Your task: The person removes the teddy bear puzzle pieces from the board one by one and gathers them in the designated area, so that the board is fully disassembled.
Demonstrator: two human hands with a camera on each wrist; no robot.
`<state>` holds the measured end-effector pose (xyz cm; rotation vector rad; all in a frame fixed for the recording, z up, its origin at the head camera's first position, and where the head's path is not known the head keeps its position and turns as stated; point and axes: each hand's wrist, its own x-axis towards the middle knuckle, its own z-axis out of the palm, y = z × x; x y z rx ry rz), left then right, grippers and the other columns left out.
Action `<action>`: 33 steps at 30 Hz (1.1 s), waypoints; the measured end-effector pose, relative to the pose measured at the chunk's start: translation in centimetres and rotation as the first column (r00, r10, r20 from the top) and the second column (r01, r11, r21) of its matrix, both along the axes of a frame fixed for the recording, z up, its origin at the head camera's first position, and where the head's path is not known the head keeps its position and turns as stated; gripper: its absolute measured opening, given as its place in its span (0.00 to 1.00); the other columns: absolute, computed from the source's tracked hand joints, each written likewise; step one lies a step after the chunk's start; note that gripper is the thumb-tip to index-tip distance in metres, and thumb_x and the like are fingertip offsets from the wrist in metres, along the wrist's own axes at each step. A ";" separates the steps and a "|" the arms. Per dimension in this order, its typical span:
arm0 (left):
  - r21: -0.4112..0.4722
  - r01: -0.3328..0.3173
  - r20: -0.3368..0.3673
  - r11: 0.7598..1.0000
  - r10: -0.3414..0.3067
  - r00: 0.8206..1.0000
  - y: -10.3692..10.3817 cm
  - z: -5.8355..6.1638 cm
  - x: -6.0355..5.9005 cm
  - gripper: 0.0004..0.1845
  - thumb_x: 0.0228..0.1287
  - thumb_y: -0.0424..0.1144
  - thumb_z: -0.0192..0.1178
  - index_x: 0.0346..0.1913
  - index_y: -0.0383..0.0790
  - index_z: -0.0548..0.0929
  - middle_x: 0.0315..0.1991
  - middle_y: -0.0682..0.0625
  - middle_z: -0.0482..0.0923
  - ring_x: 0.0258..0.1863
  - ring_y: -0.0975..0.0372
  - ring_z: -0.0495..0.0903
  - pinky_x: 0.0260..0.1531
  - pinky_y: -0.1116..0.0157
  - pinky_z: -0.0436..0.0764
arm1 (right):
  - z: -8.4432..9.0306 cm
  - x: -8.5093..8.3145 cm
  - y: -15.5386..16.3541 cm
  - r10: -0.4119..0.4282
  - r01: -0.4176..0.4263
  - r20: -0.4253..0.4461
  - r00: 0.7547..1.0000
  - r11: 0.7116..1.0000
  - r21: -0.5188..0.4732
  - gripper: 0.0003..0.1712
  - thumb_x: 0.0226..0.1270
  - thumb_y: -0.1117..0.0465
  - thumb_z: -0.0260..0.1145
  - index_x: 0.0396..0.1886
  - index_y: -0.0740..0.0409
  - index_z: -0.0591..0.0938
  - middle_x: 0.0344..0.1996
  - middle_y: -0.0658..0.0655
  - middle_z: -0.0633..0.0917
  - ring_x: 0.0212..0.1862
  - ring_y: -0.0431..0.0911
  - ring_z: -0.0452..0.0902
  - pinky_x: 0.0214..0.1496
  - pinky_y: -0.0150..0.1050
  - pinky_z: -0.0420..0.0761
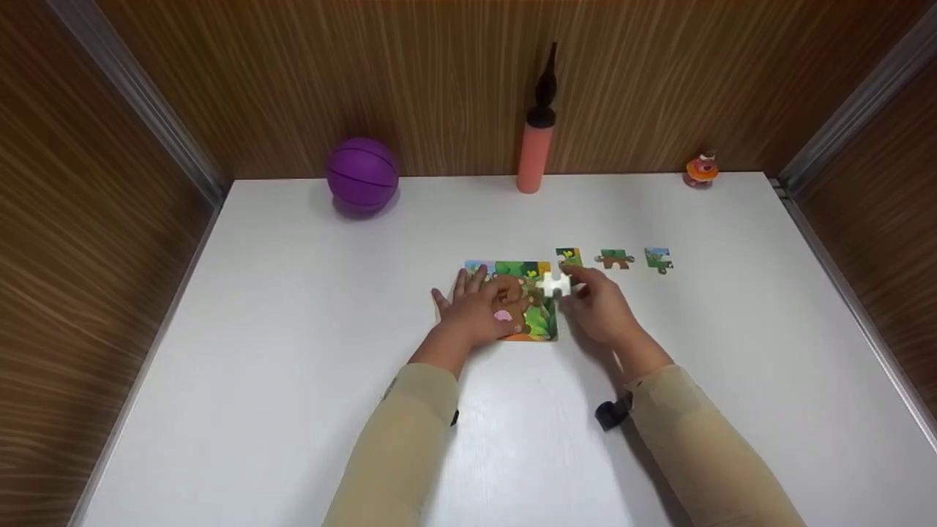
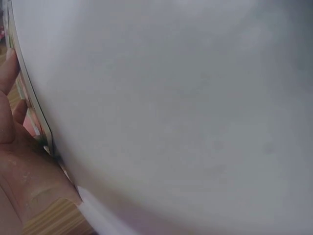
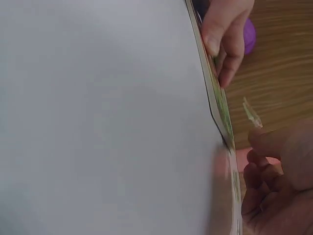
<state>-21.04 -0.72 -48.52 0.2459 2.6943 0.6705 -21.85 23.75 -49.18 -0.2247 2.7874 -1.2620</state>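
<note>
A jigsaw puzzle (image 1: 542, 322) with a colourful animal picture lies on the white table. Across its left part rests my left hand (image 1: 472, 315), fingers spread; the left wrist view shows this hand (image 2: 19, 166) at the edge of the puzzle. My right hand (image 1: 602, 304) pinches a puzzle piece (image 1: 555, 285), its pale side showing in the head view, over the puzzle's right edge. In the right wrist view the piece (image 3: 252, 113) is held up between thumb and fingers, apart from the board. Just beyond the right hand lies a loose corner piece (image 1: 569, 257).
Two more loose pieces, a brown-green one (image 1: 615, 258) and a blue-green one (image 1: 659, 258), lie to the right. Along the back wall stand a purple ball (image 1: 362, 176), a pink hand pump (image 1: 536, 157) and a small toy figure (image 1: 701, 170). Wood-grain panels (image 1: 439, 88) enclose the table.
</note>
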 end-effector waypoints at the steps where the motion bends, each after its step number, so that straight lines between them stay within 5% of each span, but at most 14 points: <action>1: 0.002 0.001 0.002 1.000 -0.001 1.000 0.0 0.0 0.0 0.47 0.67 0.65 0.65 0.85 0.60 0.59 0.88 0.51 0.37 0.85 0.47 0.29 0.74 0.27 0.30 | 0.0 -0.1 0.6 -0.005 0.005 -0.014 1.000 1.000 -0.004 0.31 0.75 0.73 0.64 0.76 0.60 0.73 0.59 0.68 0.80 0.52 0.57 0.80 0.56 0.52 0.81; 15: 0.024 0.002 0.008 1.000 -0.003 1.000 0.0 -0.3 -0.2 0.44 0.67 0.66 0.65 0.83 0.67 0.61 0.88 0.51 0.36 0.85 0.46 0.29 0.73 0.27 0.29 | 0.3 -0.2 9.4 -0.156 0.154 -0.075 0.985 0.988 -0.032 0.32 0.83 0.69 0.55 0.82 0.58 0.64 0.66 0.74 0.73 0.58 0.64 0.74 0.59 0.56 0.75; 33: 0.005 -0.006 0.001 1.000 0.006 1.000 0.0 -0.7 -0.4 0.46 0.66 0.67 0.66 0.83 0.65 0.60 0.88 0.52 0.37 0.86 0.47 0.29 0.74 0.27 0.31 | 0.5 -2.5 17.8 -0.317 0.313 0.122 0.941 0.948 0.051 0.35 0.89 0.56 0.40 0.88 0.55 0.44 0.73 0.81 0.64 0.74 0.73 0.62 0.74 0.70 0.63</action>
